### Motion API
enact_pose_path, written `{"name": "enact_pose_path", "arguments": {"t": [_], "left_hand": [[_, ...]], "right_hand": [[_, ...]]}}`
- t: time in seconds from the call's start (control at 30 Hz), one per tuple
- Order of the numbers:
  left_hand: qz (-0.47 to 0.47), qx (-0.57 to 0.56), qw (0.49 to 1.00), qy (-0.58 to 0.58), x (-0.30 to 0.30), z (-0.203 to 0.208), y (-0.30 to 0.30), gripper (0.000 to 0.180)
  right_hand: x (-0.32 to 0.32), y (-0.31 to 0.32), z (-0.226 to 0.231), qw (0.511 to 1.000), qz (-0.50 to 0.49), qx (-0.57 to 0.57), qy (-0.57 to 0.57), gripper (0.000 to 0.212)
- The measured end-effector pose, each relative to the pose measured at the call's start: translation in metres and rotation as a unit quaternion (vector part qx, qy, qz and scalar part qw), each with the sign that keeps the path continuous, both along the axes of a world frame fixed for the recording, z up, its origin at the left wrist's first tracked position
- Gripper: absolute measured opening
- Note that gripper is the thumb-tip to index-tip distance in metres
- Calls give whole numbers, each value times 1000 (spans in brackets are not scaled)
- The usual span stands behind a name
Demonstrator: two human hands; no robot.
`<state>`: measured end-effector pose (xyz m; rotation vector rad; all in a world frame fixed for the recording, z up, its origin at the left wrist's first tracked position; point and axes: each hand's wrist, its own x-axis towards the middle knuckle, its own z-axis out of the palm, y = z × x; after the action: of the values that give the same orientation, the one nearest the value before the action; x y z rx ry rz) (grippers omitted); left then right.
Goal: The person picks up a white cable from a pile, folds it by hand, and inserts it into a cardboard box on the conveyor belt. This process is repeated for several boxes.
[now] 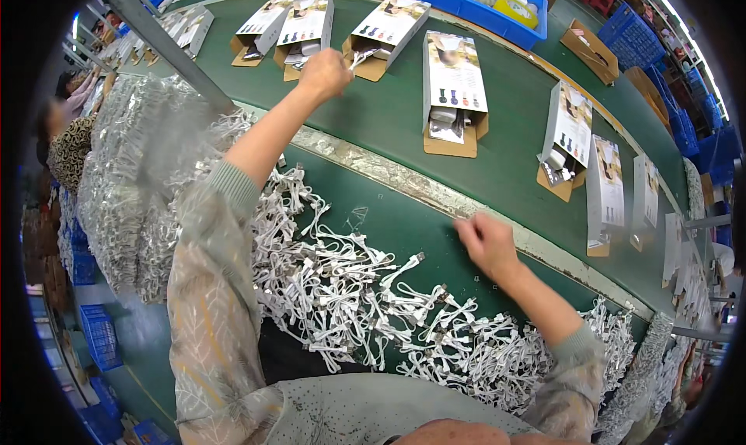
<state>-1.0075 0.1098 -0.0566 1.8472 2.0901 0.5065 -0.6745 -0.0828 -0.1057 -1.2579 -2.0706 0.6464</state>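
My left hand (325, 75) is closed on a short white USB cable (359, 57), held at the open near end of a printed carton (389, 24) on the green conveyor. The cable's end sticks out past my fingers toward the carton's flap. My right hand (488, 245) is closed above the green worktop, close to the conveyor's edge, with nothing showing from its fingers. A wide pile of looped white USB cables (342, 290) lies between my forearms. Another open carton (456, 76), with white and silvery contents at its mouth, lies between my hands, farther off.
More open cartons (571, 126) line the conveyor (513, 161) on both sides. A worn metal rail (388, 175) separates it from my worktop. Bagged cables (128, 189) are heaped at left, near a slanting grey post (167, 37). A blue tray (466, 6) stands beyond; a co-worker (70, 146) is at far left.
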Motion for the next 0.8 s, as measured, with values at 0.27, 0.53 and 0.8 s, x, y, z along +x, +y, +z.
{"name": "enact_pose_path", "arguments": {"t": [0.27, 0.53, 0.8], "left_hand": [[5, 35, 999, -24, 35, -80, 112, 29], [-224, 64, 964, -125, 65, -45, 31, 32], [-436, -195, 876, 72, 7, 11, -139, 32]], "right_hand": [[9, 14, -21, 997, 34, 55, -41, 24], [-32, 0, 12, 973, 204, -103, -26, 43], [-71, 12, 35, 978, 92, -173, -73, 11]]}}
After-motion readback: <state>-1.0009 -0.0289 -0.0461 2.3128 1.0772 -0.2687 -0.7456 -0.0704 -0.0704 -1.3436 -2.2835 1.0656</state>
